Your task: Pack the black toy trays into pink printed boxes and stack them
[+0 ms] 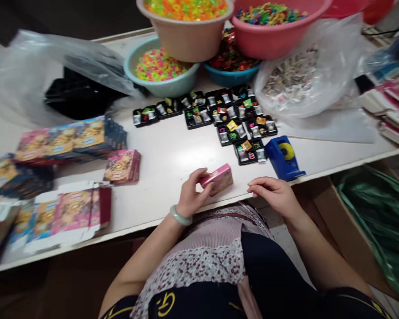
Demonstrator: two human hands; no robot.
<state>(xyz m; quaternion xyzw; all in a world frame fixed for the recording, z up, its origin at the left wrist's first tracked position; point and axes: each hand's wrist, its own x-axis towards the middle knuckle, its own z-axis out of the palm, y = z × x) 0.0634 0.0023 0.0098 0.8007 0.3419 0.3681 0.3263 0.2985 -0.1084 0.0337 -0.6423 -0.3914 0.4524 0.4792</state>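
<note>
Pink box [217, 178], blue tape dispenser [283, 158] (yellow roll), pale green bangle [180, 216], black trays [231, 116], white table [173, 155].

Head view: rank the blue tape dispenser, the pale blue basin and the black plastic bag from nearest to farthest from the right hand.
From the right hand:
1. Blue tape dispenser, just beyond it at the table's near edge.
2. Pale blue basin, far side, left of centre.
3. Black plastic bag, far left.

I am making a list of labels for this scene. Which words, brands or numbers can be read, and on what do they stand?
None can be read.
Small pink cardboard box in the left hand: print blurred.
Flat printed cartons: pictures only, words too blurred.
Dark garment on the lap: yellow marks, unclear.
</note>
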